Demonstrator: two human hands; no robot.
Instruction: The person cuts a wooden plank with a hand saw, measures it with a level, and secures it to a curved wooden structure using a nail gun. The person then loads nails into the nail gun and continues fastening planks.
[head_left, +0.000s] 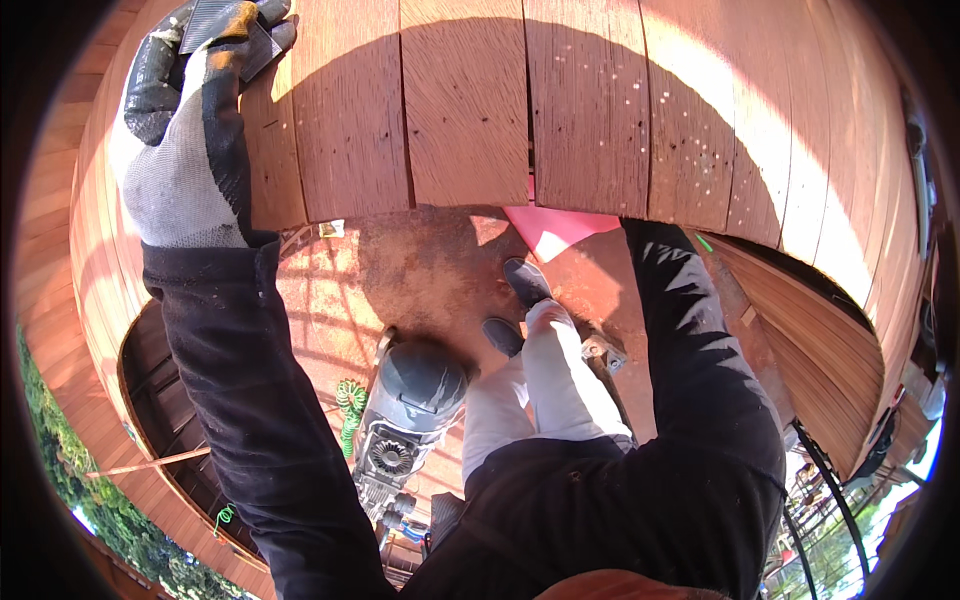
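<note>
My left hand [188,165], in a grey knit glove with black-coated fingers, is at the upper left against the curved wooden planking. Its fingers are closed round a thin, dark, flat-edged plate [262,52] that looks like a scraper; its exact kind is unclear. An orange-brown smear marks the glove near the plate. Wide reddish-brown planks [465,120] run side by side in front of me, with narrow dark gaps and pale specks. My right arm [675,290] reaches beneath the planks' lower edge, which hides the right hand.
Below the planks lies a rust-brown floor [330,290] with a pink sheet [560,228] on it. A dark motor-like machine [410,400] stands beside my legs, near a green coiled hose [350,405]. Openings in the planking show on both sides, with dark rods [835,490] at the right.
</note>
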